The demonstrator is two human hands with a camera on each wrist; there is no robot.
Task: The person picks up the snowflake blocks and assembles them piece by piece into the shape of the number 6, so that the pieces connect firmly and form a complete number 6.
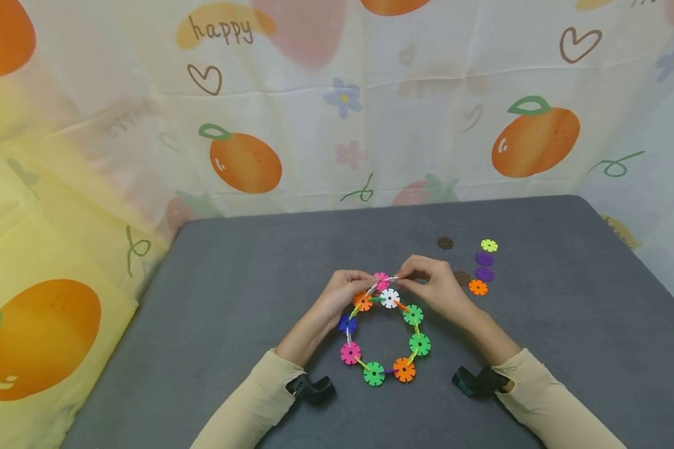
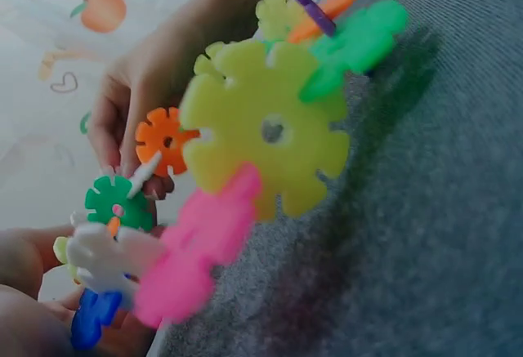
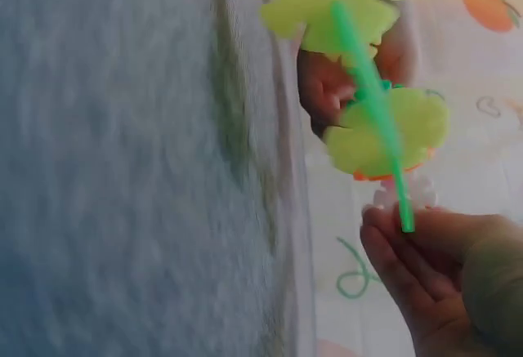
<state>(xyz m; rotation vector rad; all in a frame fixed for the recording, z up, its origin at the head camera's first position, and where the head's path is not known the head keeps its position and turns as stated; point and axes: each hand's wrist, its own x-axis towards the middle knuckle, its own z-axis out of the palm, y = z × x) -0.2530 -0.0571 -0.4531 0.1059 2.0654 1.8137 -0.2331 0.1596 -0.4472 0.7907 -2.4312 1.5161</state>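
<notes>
A ring of linked plastic snowflake discs (image 1: pixel 420 344) in green, orange, pink, blue and white hangs between the hands, with paler discs edge-on between the others. My left hand (image 1: pixel 342 296) grips its upper left part, near an orange disc (image 1: pixel 362 302) and a pink disc (image 1: pixel 380 282). At the top, my right hand (image 1: pixel 435 284) pinches a white snowflake disc (image 1: pixel 393 279) seen edge-on beside the pink one. The right wrist view shows the thumb and fingers on this whitish disc (image 3: pixel 421 192). In the left wrist view, ring discs partly cover the left hand (image 2: pixel 33 283).
Loose discs lie on the grey table (image 1: pixel 247 324) beyond the right hand: brown (image 1: pixel 445 243), yellow (image 1: pixel 489 246), two purple (image 1: pixel 485 274), orange (image 1: pixel 478 287), and another brown one partly behind the hand. A fruit-printed cloth (image 1: pixel 314 143) hangs behind the table.
</notes>
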